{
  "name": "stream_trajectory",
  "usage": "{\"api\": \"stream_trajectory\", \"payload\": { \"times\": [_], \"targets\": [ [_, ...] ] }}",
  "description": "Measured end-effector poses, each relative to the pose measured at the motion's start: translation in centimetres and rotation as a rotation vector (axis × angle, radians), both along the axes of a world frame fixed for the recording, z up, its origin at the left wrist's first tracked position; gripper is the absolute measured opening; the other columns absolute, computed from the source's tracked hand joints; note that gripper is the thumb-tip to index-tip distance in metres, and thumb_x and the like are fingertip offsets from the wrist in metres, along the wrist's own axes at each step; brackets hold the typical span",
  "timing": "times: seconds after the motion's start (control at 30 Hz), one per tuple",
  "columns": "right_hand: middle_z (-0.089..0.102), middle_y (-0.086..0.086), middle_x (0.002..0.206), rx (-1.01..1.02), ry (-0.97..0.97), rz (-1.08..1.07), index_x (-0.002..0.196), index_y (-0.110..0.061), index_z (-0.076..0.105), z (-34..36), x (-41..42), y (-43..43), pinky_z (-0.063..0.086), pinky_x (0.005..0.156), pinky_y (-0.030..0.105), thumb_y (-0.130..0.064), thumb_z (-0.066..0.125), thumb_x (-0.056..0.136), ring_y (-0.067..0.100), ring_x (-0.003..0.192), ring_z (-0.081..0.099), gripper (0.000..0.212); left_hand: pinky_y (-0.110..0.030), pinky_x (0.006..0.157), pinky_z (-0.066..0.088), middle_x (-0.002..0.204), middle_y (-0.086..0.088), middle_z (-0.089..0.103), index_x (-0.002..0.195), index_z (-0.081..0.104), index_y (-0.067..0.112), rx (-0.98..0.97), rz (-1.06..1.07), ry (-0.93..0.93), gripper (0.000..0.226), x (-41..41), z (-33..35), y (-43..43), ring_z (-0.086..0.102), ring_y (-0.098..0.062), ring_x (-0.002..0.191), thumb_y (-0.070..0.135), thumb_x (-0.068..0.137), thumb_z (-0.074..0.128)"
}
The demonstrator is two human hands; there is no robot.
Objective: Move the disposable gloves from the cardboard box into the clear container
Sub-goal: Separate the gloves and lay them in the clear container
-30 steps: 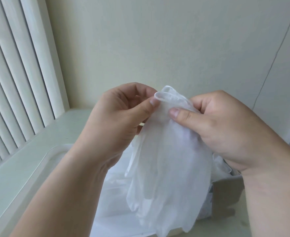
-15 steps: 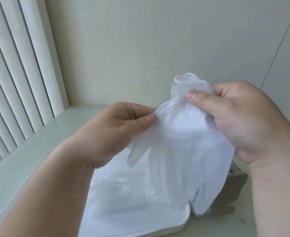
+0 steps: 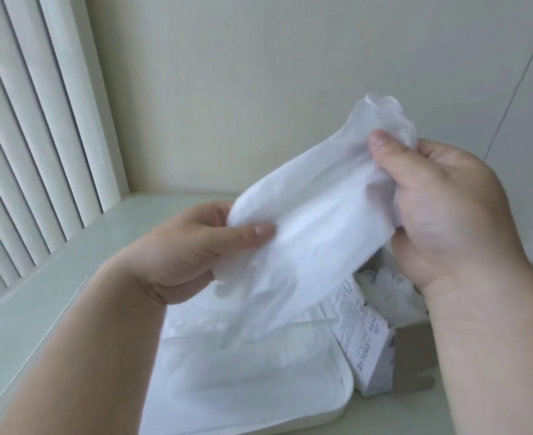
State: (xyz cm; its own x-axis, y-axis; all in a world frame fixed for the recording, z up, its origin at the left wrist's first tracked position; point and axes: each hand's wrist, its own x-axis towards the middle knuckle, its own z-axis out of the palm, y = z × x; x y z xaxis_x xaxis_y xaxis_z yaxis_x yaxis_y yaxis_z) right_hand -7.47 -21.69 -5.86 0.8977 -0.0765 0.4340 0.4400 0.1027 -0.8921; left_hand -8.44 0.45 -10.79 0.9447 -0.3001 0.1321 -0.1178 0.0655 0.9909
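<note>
Up at two o'clock of the view, the right hand [image 3: 441,215] pinches the cuff end of a disposable glove [image 3: 315,233] — thumb on the near side, fingers curled behind the film. From there the glove stretches down toward eight o'clock, where the left hand [image 3: 190,246] pinches its lower part between thumb and curled fingers. The glove's finger ends hang loose below, blurred.

Under the glove, at six o'clock, sits the clear container [image 3: 350,400], its far wall showing as a thin clear edge. Pale, filmy material lies inside, though I cannot tell how many pieces. Just beside the container, at four o'clock, stands the cardboard box [image 3: 365,350], open at the top, one printed side facing the container, with bunched gloves [image 3: 390,287] in its mouth — partly hidden by the right wrist. Both rest on a pale table [image 3: 55,293]. Vertical blinds [image 3: 23,120] fill the nine-to-eleven o'clock side, and a plain wall [image 3: 259,73] runs across twelve.
</note>
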Motion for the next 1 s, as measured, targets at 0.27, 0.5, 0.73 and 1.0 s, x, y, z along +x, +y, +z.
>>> {"api": "stream_trajectory", "payload": {
  "times": [0.27,0.5,0.73,1.0],
  "targets": [
    [0.053,-0.001,0.055,-0.746,0.199,0.009,0.062,-0.008,0.058,-4.0,2.2,2.1,0.039,0.046,0.027,-0.029,0.07,0.086,0.014,0.046,0.049,0.034,-0.035,0.05,0.058,0.081,-0.022,0.071,0.09,0.074,-0.004,0.269,0.286,0.22,0.012,-0.4,0.0,4.2,0.068,-0.028,0.06,0.007,0.086,0.072],
    [0.033,0.001,0.056,-1.267,0.167,-0.116,0.062,-0.018,0.034,-6.1,1.9,4.7,0.019,0.042,0.03,-0.013,0.058,0.088,0.023,0.05,0.031,0.036,-0.045,0.082,0.059,0.075,-0.007,0.076,0.076,0.077,0.018,0.972,0.305,0.205,0.016,0.2,-0.6,2.2,0.073,-0.031,0.078,0.025,0.087,0.067],
    [0.037,0.001,0.062,-1.438,0.107,-0.217,0.065,-0.017,0.032,-4.6,0.6,4.4,0.018,0.044,0.03,-0.003,0.054,0.083,0.02,0.051,0.03,0.032,-0.022,0.047,0.03,0.063,0.005,0.058,0.058,0.049,0.018,1.394,0.233,0.221,0.033,0.6,-1.1,-1.2,0.045,-0.012,0.051,0.005,0.088,0.047],
    [0.074,0.012,0.091,-1.313,0.138,0.062,0.09,-0.009,0.074,-3.3,-0.3,4.0,0.061,0.077,0.045,0.004,0.043,0.08,0.033,0.088,0.071,0.035,-0.028,0.072,0.045,0.096,0.0,0.066,0.1,0.067,0.013,1.498,0.181,0.211,0.022,-0.2,-0.4,-1.9,0.062,-0.023,0.088,0.033,0.092,0.066]
  ]
}}
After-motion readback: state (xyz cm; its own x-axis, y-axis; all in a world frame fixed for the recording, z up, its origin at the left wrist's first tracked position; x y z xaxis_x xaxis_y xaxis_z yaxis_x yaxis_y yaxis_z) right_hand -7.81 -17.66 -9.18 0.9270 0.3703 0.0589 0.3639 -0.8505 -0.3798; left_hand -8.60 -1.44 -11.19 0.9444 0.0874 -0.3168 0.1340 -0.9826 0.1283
